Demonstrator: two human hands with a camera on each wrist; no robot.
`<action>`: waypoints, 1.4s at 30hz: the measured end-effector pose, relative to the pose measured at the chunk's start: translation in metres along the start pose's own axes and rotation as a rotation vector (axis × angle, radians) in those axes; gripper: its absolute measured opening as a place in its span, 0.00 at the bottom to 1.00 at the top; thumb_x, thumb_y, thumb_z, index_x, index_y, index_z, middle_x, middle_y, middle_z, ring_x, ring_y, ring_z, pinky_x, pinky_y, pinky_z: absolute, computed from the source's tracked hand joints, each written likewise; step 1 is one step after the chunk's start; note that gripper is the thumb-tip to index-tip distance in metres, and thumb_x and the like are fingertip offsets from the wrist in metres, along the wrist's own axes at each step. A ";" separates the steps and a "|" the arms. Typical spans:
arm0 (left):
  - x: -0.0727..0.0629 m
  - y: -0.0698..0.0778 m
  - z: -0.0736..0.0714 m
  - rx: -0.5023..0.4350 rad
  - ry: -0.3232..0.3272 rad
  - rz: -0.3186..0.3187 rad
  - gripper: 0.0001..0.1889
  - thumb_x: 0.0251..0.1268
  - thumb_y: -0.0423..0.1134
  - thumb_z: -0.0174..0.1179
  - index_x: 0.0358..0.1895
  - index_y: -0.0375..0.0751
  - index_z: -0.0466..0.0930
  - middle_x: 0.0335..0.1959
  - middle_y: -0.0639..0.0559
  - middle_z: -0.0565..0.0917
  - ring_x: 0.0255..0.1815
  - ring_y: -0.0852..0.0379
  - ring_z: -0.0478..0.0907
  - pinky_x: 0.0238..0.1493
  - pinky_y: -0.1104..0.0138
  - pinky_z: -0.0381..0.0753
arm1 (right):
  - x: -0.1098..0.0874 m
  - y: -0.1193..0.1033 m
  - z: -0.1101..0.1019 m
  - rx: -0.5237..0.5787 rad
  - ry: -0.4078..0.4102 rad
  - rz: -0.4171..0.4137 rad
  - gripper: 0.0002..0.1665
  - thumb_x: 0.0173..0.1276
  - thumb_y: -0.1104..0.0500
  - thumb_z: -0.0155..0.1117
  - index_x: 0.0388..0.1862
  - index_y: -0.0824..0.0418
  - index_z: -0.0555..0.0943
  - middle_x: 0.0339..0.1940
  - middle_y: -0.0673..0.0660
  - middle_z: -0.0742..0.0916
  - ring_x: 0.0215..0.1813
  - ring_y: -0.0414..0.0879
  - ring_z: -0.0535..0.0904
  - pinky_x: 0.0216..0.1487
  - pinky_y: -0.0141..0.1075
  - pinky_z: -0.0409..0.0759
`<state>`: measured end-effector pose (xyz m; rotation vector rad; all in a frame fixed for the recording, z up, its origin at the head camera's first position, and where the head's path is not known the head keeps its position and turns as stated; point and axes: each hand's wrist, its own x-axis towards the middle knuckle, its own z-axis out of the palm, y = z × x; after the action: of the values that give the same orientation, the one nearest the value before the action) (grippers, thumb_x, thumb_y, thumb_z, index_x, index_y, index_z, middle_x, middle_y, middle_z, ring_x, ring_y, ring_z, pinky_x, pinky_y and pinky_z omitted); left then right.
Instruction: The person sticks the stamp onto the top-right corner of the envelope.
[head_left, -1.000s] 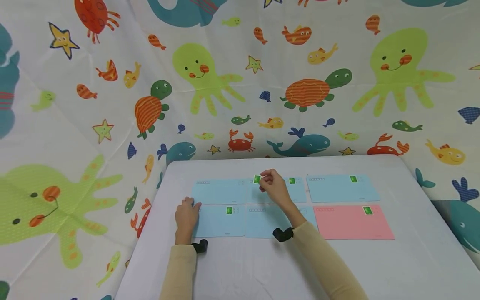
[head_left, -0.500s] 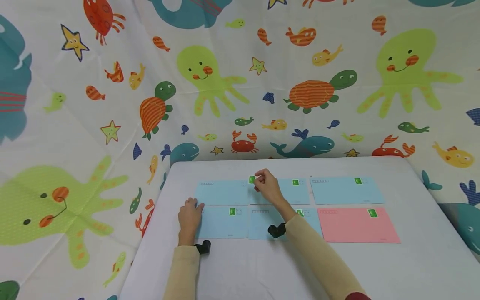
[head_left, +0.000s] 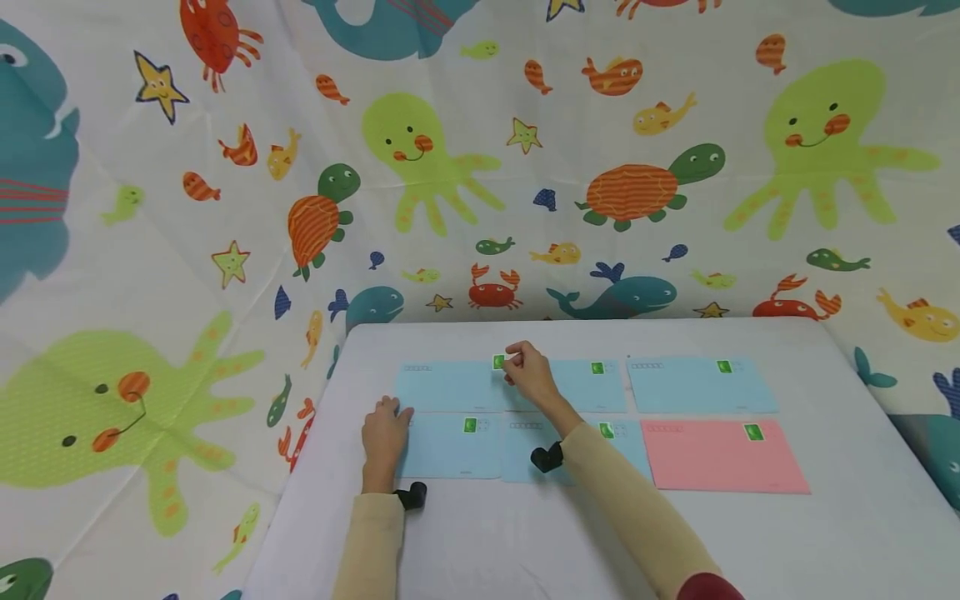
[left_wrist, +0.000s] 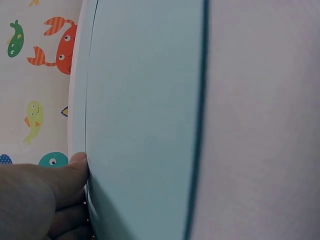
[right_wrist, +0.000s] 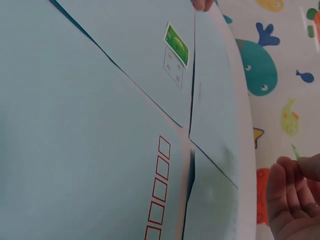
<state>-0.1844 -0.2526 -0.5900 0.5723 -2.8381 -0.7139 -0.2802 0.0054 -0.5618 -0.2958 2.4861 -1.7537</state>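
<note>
My right hand (head_left: 530,372) pinches a small green stamp (head_left: 498,362) with a white border between thumb and fingertips. It hovers over the right end of the upper left blue envelope (head_left: 446,387), where it hides part of the corner. In the right wrist view, only a thin green sliver of the stamp (right_wrist: 295,151) shows at the fingertips. My left hand (head_left: 386,442) rests at the left ends of this envelope and the lower left blue envelope (head_left: 450,454). In the left wrist view, its thumb (left_wrist: 77,162) touches along the gap between two envelopes.
More blue envelopes lie in two rows: upper middle (head_left: 570,396), upper right (head_left: 697,396) and lower middle (head_left: 525,458). A pink envelope (head_left: 720,462) lies at lower right. Each of these bears a green stamp. The white table (head_left: 480,542) meets a sea-animal cloth (head_left: 480,175) behind.
My right hand has carried the stamp leftward, from over the upper middle envelope to the upper left one's right end. The left hand stays put. The whole view has shifted slightly.
</note>
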 end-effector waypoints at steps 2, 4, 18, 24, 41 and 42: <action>0.000 -0.001 0.001 -0.008 0.009 0.000 0.24 0.71 0.40 0.60 0.62 0.25 0.75 0.67 0.26 0.72 0.67 0.27 0.71 0.67 0.40 0.72 | 0.001 0.000 0.004 0.015 -0.008 -0.002 0.13 0.72 0.63 0.59 0.53 0.66 0.76 0.36 0.64 0.87 0.33 0.55 0.87 0.37 0.40 0.87; 0.000 -0.001 0.001 -0.013 0.016 0.000 0.24 0.71 0.40 0.61 0.62 0.25 0.76 0.67 0.27 0.72 0.68 0.28 0.71 0.67 0.40 0.72 | 0.002 0.001 0.008 0.013 -0.017 -0.006 0.11 0.72 0.63 0.58 0.51 0.65 0.76 0.36 0.63 0.86 0.33 0.55 0.87 0.36 0.39 0.87; 0.001 -0.001 0.002 -0.024 0.024 -0.003 0.23 0.71 0.40 0.61 0.62 0.26 0.77 0.67 0.28 0.73 0.68 0.28 0.71 0.67 0.41 0.73 | 0.013 0.006 0.025 -0.098 -0.025 0.037 0.07 0.73 0.64 0.56 0.46 0.64 0.80 0.33 0.60 0.86 0.30 0.50 0.85 0.29 0.31 0.79; 0.000 -0.001 0.001 -0.025 0.011 -0.012 0.24 0.71 0.40 0.61 0.62 0.27 0.76 0.68 0.29 0.73 0.69 0.28 0.71 0.67 0.41 0.72 | 0.018 0.011 0.032 -0.135 -0.036 0.076 0.08 0.73 0.63 0.56 0.46 0.63 0.80 0.32 0.59 0.87 0.25 0.44 0.82 0.27 0.30 0.75; -0.006 0.002 -0.002 -0.010 0.027 -0.017 0.23 0.70 0.40 0.62 0.61 0.26 0.77 0.66 0.28 0.75 0.66 0.28 0.73 0.65 0.42 0.75 | 0.022 0.017 0.049 -0.347 -0.047 -0.019 0.06 0.75 0.65 0.54 0.42 0.64 0.79 0.38 0.59 0.87 0.34 0.46 0.78 0.37 0.36 0.77; -0.006 0.002 -0.001 -0.009 0.027 -0.018 0.24 0.70 0.40 0.62 0.61 0.26 0.77 0.66 0.28 0.75 0.66 0.28 0.73 0.65 0.42 0.75 | 0.022 0.016 0.050 -0.354 -0.048 -0.024 0.06 0.75 0.65 0.54 0.41 0.64 0.79 0.38 0.60 0.87 0.34 0.47 0.78 0.38 0.37 0.77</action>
<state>-0.1790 -0.2489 -0.5884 0.6027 -2.8074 -0.7163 -0.2941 -0.0399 -0.5930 -0.3860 2.7570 -1.2864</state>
